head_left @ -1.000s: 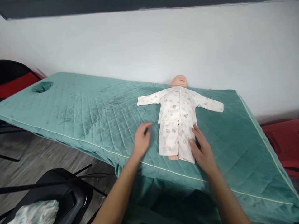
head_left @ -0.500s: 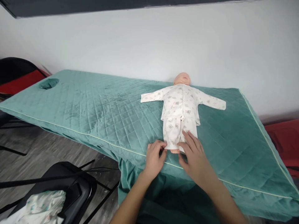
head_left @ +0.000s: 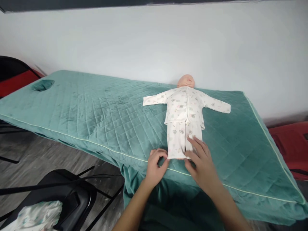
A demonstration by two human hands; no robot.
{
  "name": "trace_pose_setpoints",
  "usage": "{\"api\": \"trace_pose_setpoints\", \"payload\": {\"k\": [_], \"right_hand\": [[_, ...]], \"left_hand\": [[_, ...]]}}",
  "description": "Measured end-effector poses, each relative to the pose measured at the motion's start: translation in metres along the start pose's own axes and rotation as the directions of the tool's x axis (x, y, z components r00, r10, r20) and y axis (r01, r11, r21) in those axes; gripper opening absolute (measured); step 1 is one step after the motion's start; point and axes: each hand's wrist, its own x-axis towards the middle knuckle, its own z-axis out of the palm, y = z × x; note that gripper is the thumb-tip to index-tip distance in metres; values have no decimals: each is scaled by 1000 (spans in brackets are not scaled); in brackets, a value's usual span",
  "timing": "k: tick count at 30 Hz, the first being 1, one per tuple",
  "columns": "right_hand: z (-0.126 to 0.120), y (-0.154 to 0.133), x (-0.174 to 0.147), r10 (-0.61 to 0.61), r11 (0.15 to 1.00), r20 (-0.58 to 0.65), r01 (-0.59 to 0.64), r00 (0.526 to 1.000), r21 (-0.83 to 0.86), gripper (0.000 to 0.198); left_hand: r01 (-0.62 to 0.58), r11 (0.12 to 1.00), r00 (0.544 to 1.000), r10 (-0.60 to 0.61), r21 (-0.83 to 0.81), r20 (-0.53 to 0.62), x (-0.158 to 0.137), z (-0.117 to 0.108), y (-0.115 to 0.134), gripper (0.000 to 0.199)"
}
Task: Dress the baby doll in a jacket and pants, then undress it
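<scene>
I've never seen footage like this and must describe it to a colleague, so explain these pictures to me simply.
There is no machine here: a person works bare-handed, and a camera worn on the head looks forward and down, so you see roughly what they see. On the green cover lies a doll, face up, in a patterned shirt with its sleeves spread wide and matching trousers. The left hand pinches a corner of one trouser hem. The right hand has its fingers over the other leg; whether it grips is hard to tell. At lower left, crumpled cloth lies on a black chair.
</scene>
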Motion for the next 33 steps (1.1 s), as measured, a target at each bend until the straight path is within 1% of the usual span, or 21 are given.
{"api": "trace_pose_setpoints", "payload": {"k": [3,6,8,10,12,13,16,18,19,22,24,26,28,30,33], "right_hand": [[-6,0,-4,-38,999,4,38,999,-1,11],[-6,1,-9,-24,998,20,23,999,52,15],[-5,3,-13,10,994,30,-14,1000,111,25],[-5,5,-19,70,983,25,-73,997,169,39],[-4,7,-26,142,967,15,-142,990,212,47],[-3,9,-30,182,959,3,-178,983,220,49],[3,13,-38,315,934,-50,-300,948,193,43],[8,17,-40,378,915,-66,-362,923,179,31],[10,20,-41,390,910,-61,-374,919,180,24],[11,25,-40,385,907,-28,-373,922,199,10],[6,25,-39,376,907,-17,-364,926,212,8],[-3,22,-39,355,913,-30,-340,934,224,7],[-13,18,-40,312,930,-58,-293,948,221,6],[-20,14,-42,253,953,-68,-237,965,188,5],[-24,17,-46,185,976,-15,-182,983,123,3]], "left_hand": [[-58,998,998,58,18,-2,-3,-2,-2,11],[-124,983,992,122,135,28,-4,-2,1,13],[-155,972,988,153,178,24,-3,0,8,18],[-192,962,981,187,195,42,0,4,17,30],[-237,945,970,217,225,111,6,10,29,38],[-260,933,962,226,248,155,9,14,34,38],[-296,902,942,221,315,253,19,27,47,30],[-301,888,938,210,348,275,24,34,50,25],[-303,884,937,208,357,281,25,36,51,23],[-313,883,933,218,350,286,26,36,48,16],[-316,889,935,233,330,266,24,33,46,15],[-313,894,943,254,320,214,19,30,45,15],[-312,893,949,276,323,153,14,30,43,16],[-310,890,951,287,334,118,9,32,42,16],[-310,880,951,290,361,109,3,33,40,17]]}}
